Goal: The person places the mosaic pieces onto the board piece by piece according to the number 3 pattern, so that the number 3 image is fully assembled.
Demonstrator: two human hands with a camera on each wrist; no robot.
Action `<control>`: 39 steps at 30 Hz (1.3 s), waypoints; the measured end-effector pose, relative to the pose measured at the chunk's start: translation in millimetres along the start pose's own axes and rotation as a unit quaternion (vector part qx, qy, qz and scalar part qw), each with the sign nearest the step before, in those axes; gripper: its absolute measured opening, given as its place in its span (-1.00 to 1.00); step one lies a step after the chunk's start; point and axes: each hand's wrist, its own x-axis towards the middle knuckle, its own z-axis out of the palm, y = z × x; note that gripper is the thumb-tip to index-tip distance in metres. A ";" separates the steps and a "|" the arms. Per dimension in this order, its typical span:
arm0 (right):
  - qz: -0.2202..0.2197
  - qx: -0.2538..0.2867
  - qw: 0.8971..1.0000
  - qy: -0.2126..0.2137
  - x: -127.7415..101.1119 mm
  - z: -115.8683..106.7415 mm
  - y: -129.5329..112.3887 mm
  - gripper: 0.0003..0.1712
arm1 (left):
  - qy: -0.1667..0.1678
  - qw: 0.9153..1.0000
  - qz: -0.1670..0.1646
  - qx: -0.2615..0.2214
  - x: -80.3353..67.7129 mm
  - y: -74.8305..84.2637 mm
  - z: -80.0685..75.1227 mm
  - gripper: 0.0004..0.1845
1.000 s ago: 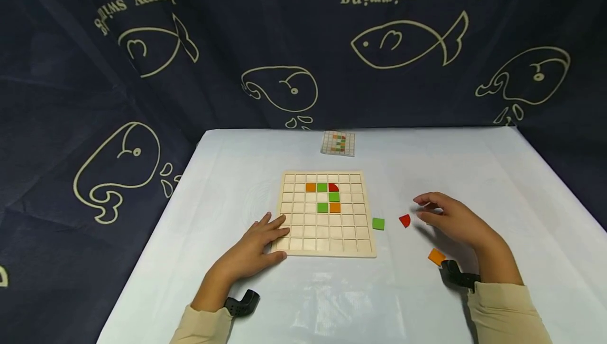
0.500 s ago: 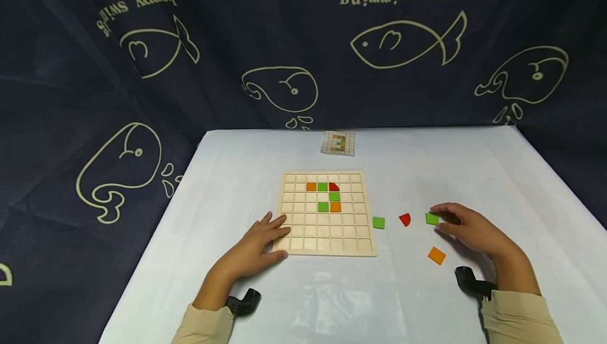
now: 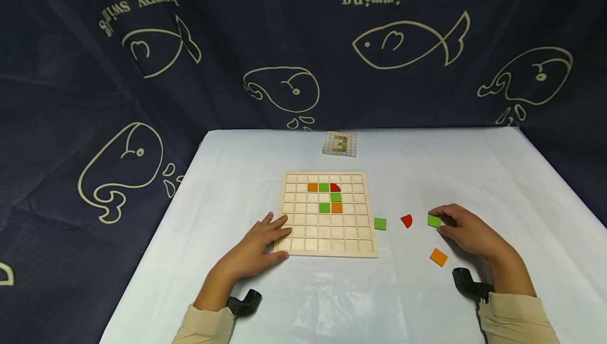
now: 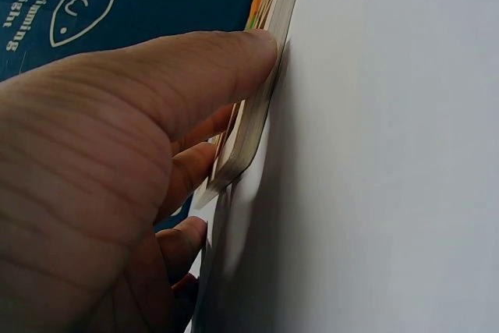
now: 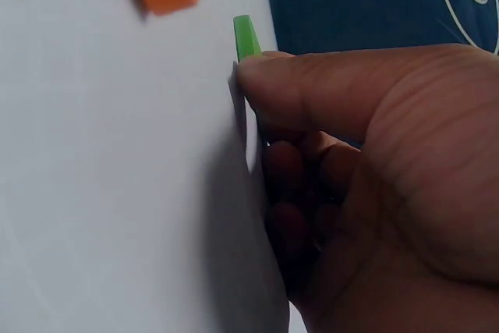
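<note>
Staged tabletop booth: fish-print curtain around pale covered table.

A small pattern card is seen at the far edge of the pale worktop. A dark blue cloth, printed with fish, whales and upside-down lettering, is hung behind.

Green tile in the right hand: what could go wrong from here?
The right hand pinches the green tile only by its edge, low on the table, so it may slip when lifted. The red quarter-round and orange tile lie close and could be knocked. The left hand rests only on the board corner, so the board may pivot.
</note>
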 end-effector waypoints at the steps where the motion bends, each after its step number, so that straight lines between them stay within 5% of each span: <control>1: 0.002 0.000 1.000 0.000 -0.2 0.1 -0.3 -0.63 | 0.000 1.000 -0.001 -0.001 -0.2 0.2 -0.2 -0.40; 39: 0.019 0.024 0.999 0.015 -5.1 -3.2 4.6 -0.63 | 0.007 1.000 0.005 0.004 0.3 -1.5 1.6 -0.40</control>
